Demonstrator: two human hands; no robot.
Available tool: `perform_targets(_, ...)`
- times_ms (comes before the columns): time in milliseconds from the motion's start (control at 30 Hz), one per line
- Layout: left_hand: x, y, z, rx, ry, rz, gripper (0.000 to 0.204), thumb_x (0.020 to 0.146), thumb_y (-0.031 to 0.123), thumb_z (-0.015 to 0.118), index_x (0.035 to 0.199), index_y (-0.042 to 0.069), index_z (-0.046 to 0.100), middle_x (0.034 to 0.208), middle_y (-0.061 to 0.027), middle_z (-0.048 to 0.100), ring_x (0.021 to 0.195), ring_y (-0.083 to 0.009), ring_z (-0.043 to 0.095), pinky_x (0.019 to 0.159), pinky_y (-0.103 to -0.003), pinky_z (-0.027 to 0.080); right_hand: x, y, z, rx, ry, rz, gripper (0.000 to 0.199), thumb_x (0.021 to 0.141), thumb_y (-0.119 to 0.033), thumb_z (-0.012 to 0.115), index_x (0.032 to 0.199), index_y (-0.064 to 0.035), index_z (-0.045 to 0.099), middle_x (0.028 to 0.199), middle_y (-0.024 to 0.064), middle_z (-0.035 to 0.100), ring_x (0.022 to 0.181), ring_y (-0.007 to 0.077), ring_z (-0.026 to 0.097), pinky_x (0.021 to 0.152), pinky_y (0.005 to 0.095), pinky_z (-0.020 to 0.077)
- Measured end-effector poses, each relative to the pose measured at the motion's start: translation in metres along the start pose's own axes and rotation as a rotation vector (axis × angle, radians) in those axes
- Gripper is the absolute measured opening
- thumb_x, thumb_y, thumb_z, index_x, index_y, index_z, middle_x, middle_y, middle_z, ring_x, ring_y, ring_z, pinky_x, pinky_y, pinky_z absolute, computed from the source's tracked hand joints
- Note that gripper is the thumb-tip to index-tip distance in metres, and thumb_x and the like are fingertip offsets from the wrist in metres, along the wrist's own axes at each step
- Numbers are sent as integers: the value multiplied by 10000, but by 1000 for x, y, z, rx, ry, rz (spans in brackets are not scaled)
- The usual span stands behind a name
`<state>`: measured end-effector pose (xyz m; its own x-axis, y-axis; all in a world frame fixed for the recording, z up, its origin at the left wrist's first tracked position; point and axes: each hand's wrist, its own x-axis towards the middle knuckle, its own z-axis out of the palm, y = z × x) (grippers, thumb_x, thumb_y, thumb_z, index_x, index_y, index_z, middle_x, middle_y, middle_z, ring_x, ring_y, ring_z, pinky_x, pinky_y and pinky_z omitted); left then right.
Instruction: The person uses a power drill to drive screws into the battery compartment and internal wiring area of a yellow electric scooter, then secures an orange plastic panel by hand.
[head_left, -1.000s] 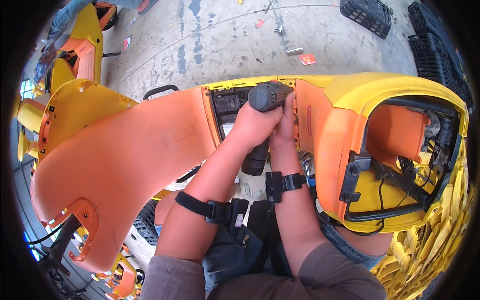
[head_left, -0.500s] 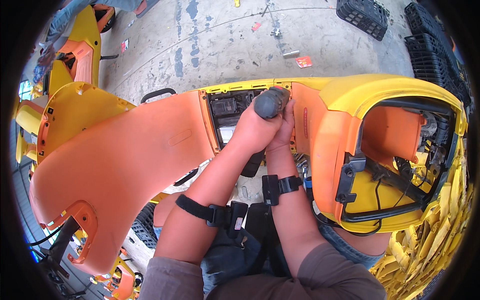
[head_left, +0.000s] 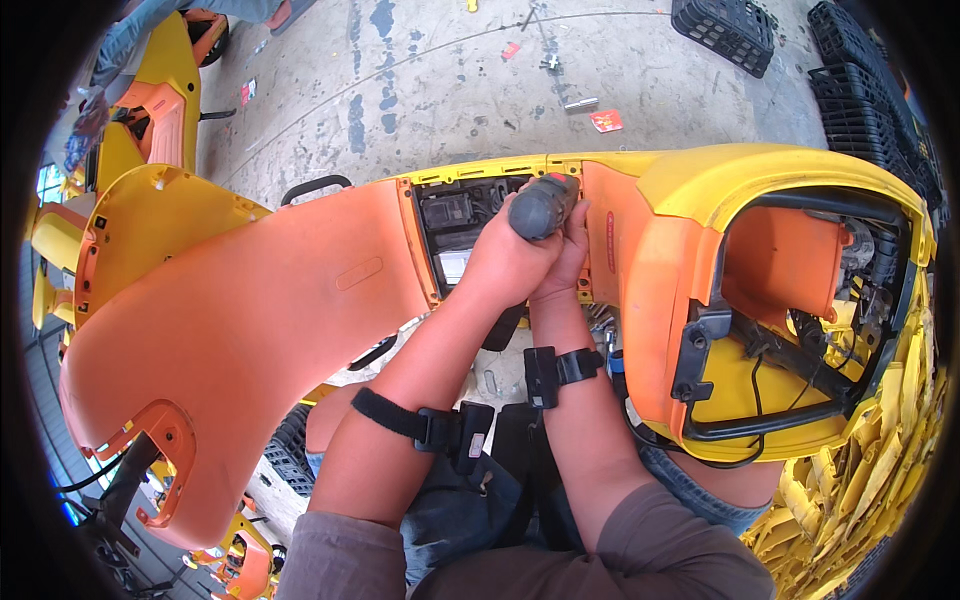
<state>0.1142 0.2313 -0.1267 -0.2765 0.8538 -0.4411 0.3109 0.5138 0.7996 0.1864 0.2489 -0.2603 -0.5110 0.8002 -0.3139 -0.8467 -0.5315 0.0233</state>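
your left hand [head_left: 510, 262] clamps its grip on a dark power drill [head_left: 542, 208] at the right of an open bay [head_left: 415, 235] in the orange-and-yellow body [head_left: 240, 270]; your right hand [head_left: 566, 258] sits alongside, grip unclear.

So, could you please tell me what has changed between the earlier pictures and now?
The power drill has tilted: its rear end moved right and toward the person, and its lower end now shows less. Nothing was newly taken or let go: the left hand still grips the drill, the right hand stays close beside it. The orange and yellow bodywork looks unchanged.
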Motion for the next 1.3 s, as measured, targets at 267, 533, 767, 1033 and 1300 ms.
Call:
perform_targets(267, 1, -11, 5, -10, 22, -15, 554, 880, 201, 639, 1392, 41, 505, 1326, -229, 567, 1216, -409, 566, 1016, -397, 477, -1, -1, 0, 10, -31, 8, 586, 1026, -538, 446, 1344, -56, 552, 1288, 111, 639, 1170, 267, 610, 1052, 416, 450)
perform_targets(533, 0, -19, 9, 26, 127, 29, 446, 864, 192, 709, 1273, 43, 613, 1113, -166, 702, 1019, -240, 683, 894, -346, 526, -10, 0, 19, -125, 93, -8, 615, 1012, -561, 457, 1340, -49, 551, 1283, 124, 636, 1174, 266, 605, 1054, 412, 447)
perform_targets(767, -1, -9, 10, 35, 93, 46, 467, 868, 172, 687, 1305, 47, 580, 1136, -181, 687, 1040, -300, 676, 909, -355, 520, -4, -4, 7, -49, -48, 0, 680, 1008, -581, 443, 1342, 7, 507, 1269, 152, 618, 1167, 271, 597, 1041, 403, 459)
perform_targets(1033, 2, -9, 11, 95, 81, 8, 415, 867, 201, 676, 1248, 50, 614, 1100, -195, 696, 1045, -335, 676, 897, -375, 526, -3, -5, -1, -75, -15, -3, 709, 987, -618, 457, 1327, 3, 505, 1244, 148, 627, 1138, 258, 610, 998, 396, 488)
perform_targets(1300, 1, -16, 13, 54, 138, 69, 401, 870, 204, 669, 1239, 55, 622, 1099, -197, 697, 1044, -333, 678, 892, -377, 529, -3, -5, 0, -61, -16, 18, 720, 985, -616, 462, 1350, 4, 500, 1267, 150, 627, 1155, 272, 609, 1021, 401, 474)
